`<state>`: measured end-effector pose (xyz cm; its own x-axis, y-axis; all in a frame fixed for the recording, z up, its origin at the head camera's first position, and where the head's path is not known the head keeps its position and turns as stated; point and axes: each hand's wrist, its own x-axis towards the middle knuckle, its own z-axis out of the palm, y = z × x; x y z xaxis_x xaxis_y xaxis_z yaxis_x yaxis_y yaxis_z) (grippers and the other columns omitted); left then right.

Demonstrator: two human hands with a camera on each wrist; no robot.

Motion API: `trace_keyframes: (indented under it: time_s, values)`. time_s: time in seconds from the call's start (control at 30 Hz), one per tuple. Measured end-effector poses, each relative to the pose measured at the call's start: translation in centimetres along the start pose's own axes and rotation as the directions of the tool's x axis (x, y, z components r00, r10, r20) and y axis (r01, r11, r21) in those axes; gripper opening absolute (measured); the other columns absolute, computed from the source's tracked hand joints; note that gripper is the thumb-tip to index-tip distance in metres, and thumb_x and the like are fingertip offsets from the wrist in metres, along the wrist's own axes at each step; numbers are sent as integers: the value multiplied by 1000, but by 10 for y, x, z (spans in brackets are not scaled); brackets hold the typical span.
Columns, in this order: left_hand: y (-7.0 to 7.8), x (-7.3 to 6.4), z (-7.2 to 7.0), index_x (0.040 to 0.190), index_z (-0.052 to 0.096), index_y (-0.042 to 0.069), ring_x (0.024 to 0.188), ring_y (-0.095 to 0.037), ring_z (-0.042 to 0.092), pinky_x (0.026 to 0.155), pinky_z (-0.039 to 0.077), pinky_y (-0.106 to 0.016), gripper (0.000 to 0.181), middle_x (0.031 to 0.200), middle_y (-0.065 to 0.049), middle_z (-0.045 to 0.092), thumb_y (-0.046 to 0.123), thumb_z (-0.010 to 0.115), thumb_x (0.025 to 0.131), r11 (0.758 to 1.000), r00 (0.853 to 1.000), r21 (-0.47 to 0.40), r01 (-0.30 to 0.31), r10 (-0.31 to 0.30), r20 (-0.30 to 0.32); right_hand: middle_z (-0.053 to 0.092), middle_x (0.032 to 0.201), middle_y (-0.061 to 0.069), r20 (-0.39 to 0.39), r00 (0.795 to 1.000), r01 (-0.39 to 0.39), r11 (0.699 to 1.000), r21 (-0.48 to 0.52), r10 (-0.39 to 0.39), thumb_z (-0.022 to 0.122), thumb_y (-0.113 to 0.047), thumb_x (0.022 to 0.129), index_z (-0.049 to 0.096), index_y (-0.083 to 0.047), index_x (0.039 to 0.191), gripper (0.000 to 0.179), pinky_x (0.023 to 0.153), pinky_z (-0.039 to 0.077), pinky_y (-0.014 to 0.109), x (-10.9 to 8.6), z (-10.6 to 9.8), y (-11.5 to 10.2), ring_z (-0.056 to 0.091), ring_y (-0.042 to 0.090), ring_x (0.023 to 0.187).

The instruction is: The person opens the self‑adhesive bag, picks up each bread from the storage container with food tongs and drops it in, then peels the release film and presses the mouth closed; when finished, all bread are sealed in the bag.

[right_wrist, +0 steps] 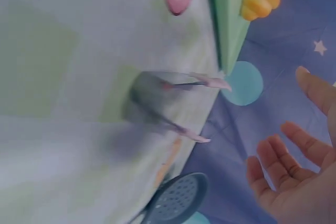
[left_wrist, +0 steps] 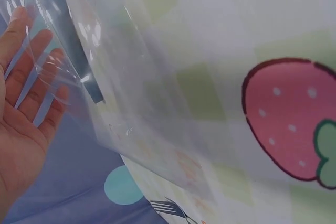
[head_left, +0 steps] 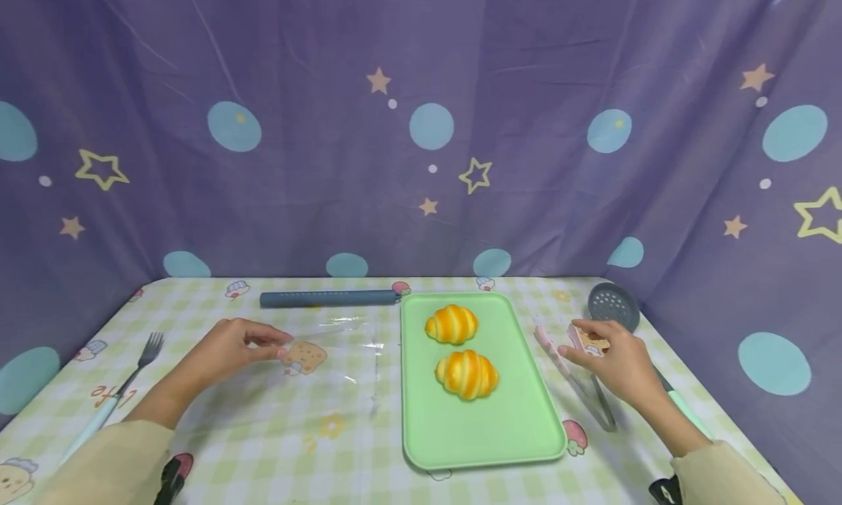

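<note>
The left grip (head_left: 237,350) pinches a clear bag (head_left: 351,362) extending rightward from it; the right grip (head_left: 617,355), fingers apart and holding nothing, hovers just right of the tongs (head_left: 552,350). Seemingly reaching; next calls for closing round them.

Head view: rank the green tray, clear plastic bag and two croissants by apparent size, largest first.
1. Green tray
2. Clear plastic bag
3. Nearer croissant and farther croissant: not ranked, as nearness to the camera makes their order unsure.
</note>
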<state>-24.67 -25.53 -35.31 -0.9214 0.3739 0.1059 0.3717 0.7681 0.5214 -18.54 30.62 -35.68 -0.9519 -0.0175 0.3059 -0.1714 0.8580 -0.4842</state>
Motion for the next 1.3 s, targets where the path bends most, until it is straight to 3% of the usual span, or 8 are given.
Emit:
trace_keyframes:
  time_s: [0.33, 0.5, 0.7, 0.97, 1.2, 1.3]
  values:
    - [-3, -1, -1, 112, 79, 9, 93, -23, 69, 79, 55, -46, 28, 101, -3, 77, 29, 76, 93, 1000, 1000, 1, 10, -10, -3, 55, 138, 30, 109, 983, -146, 989, -22, 147, 76, -47, 90, 51, -1, 147, 78, 85, 51, 62, -5, 11, 13, 56, 49, 118]
    - [-5, -2, 0, 111, 80, 10, 89, -21, 67, 74, 53, -40, 28, 99, -2, 77, 31, 77, 92, 1000, 1000, 11, 3, -3, -12, 62, 126, 32, 129, 975, -174, 983, -58, 180, 78, -43, 89, 53, 6, 142, 76, 82, 54, 58, -3, 19, 20, 61, 48, 109]
    - [-6, -1, 2, 111, 80, 10, 91, -21, 68, 75, 53, -40, 27, 100, -2, 77, 29, 77, 92, 1000, 1000, -1, 6, -6, -7, 63, 117, 35, 188, 950, -242, 968, -70, 251, 76, -47, 90, 46, 15, 141, 85, 80, 55, 55, -2, 26, 27, 63, 47, 103]
    - [-5, 1, 2, 112, 80, 10, 92, -23, 68, 75, 52, -39, 29, 100, -3, 77, 29, 78, 91, 1000, 1000, 9, 2, -2, -5, 67, 97, 24, 163, 955, -227, 966, -126, 246, 79, -45, 86, 50, 20, 134, 85, 71, 54, 49, 1, 33, 28, 63, 31, 81]
    - [-3, 4, 4, 113, 79, 10, 97, -28, 68, 77, 54, -44, 30, 104, -6, 77, 29, 78, 91, 1000, 1000, 11, 3, -3, -8, 61, 108, 36, 165, 950, -235, 955, -179, 265, 78, -48, 87, 48, 25, 129, 89, 79, 52, 57, 2, 35, 27, 61, 42, 91]
    - [-1, 3, 4, 114, 79, 11, 99, -30, 68, 79, 54, -45, 30, 106, -8, 77, 30, 78, 91, 1000, 1000, 9, 2, -2, -8, 64, 103, 33, 172, 948, -235, 953, -189, 268, 77, -48, 87, 48, 23, 130, 89, 76, 53, 56, 2, 35, 26, 62, 38, 86]
